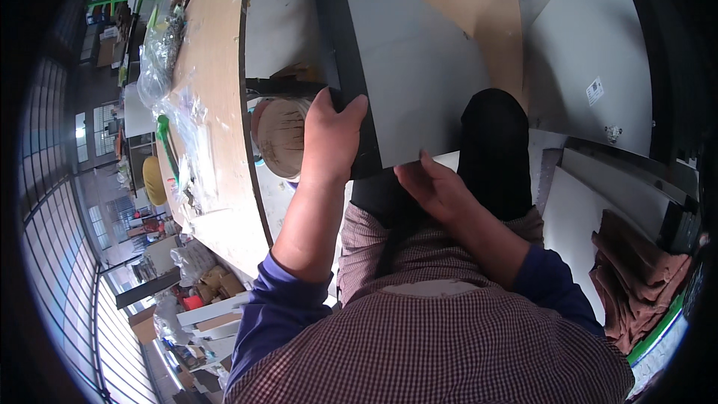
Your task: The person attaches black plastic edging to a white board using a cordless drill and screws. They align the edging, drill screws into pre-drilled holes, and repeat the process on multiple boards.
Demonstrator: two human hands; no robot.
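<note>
The head view shows a grey panel in front of the person, its near end between the hands and beside the right knee. The left grip is closed over the panel's dark edge, thumb on top — probably to keep the board from tipping. The right grip is open at the near corner, perhaps to steady it; whether it touches, I cannot tell. The worktop and round tub lie to the left — likely aside to leave the panel room.
</note>
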